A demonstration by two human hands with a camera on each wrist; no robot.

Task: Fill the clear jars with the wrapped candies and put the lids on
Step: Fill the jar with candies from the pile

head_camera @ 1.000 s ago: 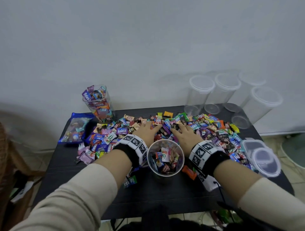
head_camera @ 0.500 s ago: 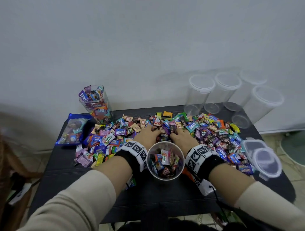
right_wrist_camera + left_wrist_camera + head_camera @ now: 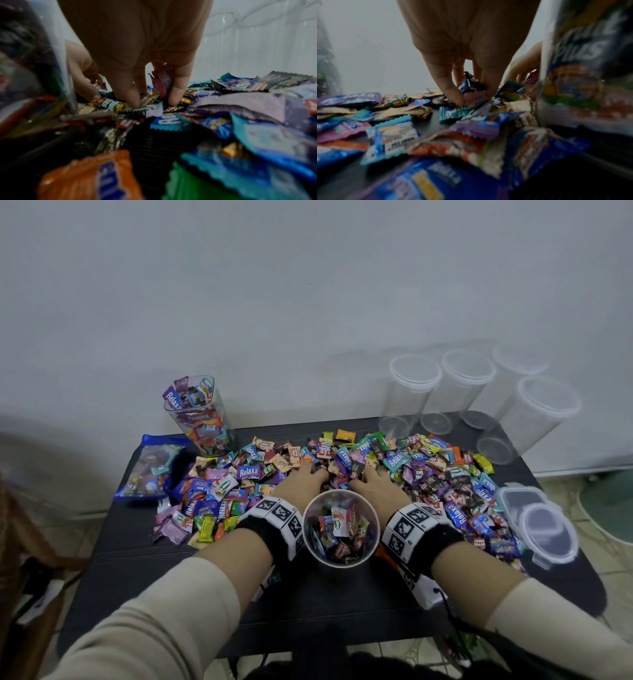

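The open jar (image 3: 341, 529) stands nearest, partly filled, between both wrists. Just beyond it, the left hand (image 3: 301, 479) and right hand (image 3: 373, 482) have drawn together since a second ago. Fingers then spread flat now curl into the wrapped candies (image 3: 428, 470), each hand gripping a bunch. This indicates a scoop ready for transfer. Farther back, a full jar (image 3: 198, 416) and empty lidded jars (image 3: 414, 392) are unchanged.
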